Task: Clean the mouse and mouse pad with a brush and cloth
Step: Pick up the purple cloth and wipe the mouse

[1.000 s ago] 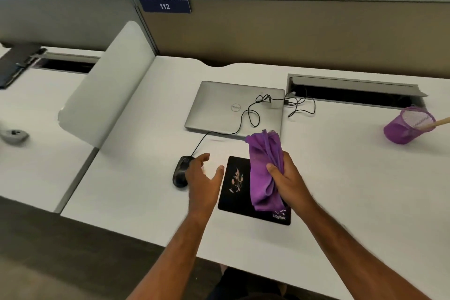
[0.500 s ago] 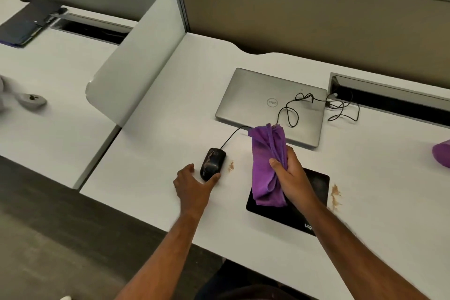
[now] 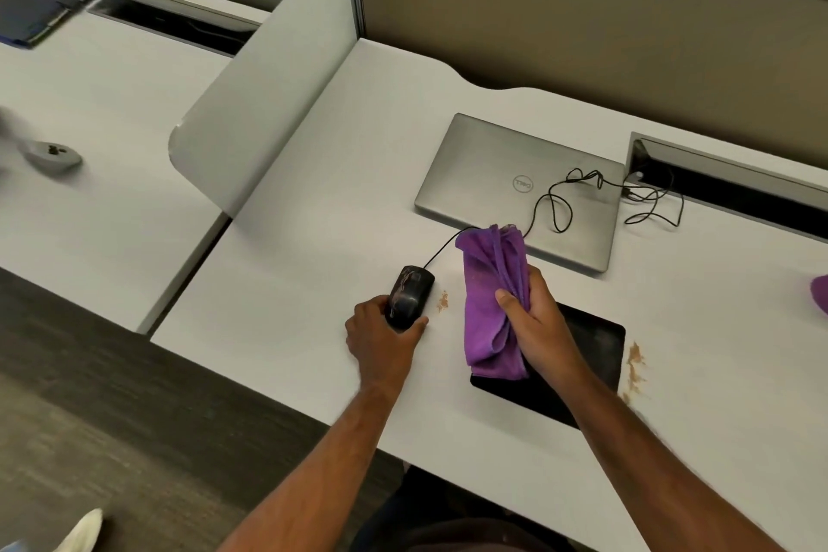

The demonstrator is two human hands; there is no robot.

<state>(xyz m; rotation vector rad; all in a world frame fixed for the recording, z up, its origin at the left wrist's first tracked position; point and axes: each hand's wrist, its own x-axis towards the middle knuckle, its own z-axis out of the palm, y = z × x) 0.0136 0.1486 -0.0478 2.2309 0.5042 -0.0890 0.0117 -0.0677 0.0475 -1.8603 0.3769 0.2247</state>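
- A white desk (image 3: 313, 238) is seen from above, bounded at the back by a tan partition (image 3: 582, 36) and on the left by a grey divider (image 3: 269, 103).
- A closed silver laptop (image 3: 515, 179) is laid flat near the back of the desk, with a loop of black cable (image 3: 555, 211) draped over its right part.
- A black pad (image 3: 596, 341) is placed near the front edge, partly hidden by the right forearm.
- A purple cloth (image 3: 488, 305) is bunched and gripped by the right hand (image 3: 533, 318), fingers and thumb curled round it; it is held upright above the left end of the pad.
- A black mouse (image 3: 410, 294), streaked with brown dirt, is set on the desk just left of the pad, its cable led off toward the laptop.
- The mouse's near end is gripped by the left hand (image 3: 385, 341), thumb on one side and fingers on the other.
- Brown stains (image 3: 634, 368) are spread on the desk just right of the pad; a smaller smudge (image 3: 442, 301) is found between mouse and cloth.
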